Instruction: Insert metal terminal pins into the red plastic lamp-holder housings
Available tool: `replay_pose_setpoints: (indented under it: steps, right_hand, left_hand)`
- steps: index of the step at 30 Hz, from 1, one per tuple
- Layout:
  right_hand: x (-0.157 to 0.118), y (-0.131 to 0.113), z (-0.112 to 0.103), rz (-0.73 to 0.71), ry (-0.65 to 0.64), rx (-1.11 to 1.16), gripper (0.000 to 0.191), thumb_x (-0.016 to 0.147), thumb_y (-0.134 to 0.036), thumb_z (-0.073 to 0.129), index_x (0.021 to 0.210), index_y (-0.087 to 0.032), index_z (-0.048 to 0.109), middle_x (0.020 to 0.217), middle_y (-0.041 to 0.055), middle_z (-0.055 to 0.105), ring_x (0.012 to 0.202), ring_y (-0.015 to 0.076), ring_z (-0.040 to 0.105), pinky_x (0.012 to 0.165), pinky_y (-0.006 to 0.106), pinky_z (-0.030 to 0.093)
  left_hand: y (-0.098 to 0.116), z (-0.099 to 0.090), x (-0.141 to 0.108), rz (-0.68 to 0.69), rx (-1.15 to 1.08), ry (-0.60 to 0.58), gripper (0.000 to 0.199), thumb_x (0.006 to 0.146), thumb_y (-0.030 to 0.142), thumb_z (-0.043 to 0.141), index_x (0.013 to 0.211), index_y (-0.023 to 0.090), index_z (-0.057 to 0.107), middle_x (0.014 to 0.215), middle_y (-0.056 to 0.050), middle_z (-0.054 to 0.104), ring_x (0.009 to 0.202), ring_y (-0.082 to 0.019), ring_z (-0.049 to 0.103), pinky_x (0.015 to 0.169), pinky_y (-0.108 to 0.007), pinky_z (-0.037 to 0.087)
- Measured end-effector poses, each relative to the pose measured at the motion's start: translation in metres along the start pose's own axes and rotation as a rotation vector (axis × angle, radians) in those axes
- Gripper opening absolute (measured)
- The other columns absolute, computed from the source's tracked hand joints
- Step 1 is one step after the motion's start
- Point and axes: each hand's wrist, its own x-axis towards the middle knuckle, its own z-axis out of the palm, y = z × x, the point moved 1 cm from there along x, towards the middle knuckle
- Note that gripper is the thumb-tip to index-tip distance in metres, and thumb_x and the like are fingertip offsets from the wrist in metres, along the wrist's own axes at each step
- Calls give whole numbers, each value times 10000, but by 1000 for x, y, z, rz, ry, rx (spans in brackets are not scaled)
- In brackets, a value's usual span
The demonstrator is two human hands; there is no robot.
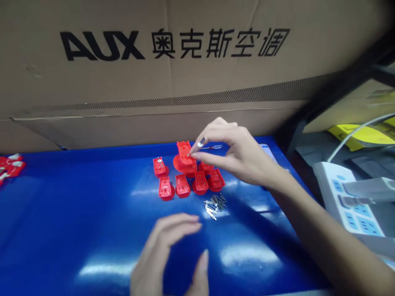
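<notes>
Blue workbench (77, 218) below AUX carton (154, 74); power strip (342, 197) well right of grip. Right hand (240, 156) clenched in pinch on red plastic housing (184, 153), held tilted above round red part (180, 164). Small screwdriver (212, 147) just beyond fingertips, contact unclear. Left hand (163, 255) open, empty, nearer camera. Other red housings (182, 185) just below pinch, loose metal pins (214, 205) beside them, apparently grouped within easy reach.
</notes>
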Motion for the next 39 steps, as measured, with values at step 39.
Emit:
replay_pose_setpoints:
  steps: [39]
  right_hand:
    - [-83, -8, 9, 438, 148, 584, 95, 1011, -278, 809, 955, -238, 745, 963, 37, 792, 844, 197, 713, 771, 334, 561]
  left_hand:
    - [-68, -19, 51, 390, 312, 149, 534, 903, 259, 915, 1397, 265, 714, 1243, -42, 821, 1024, -215, 821, 1005, -359, 674]
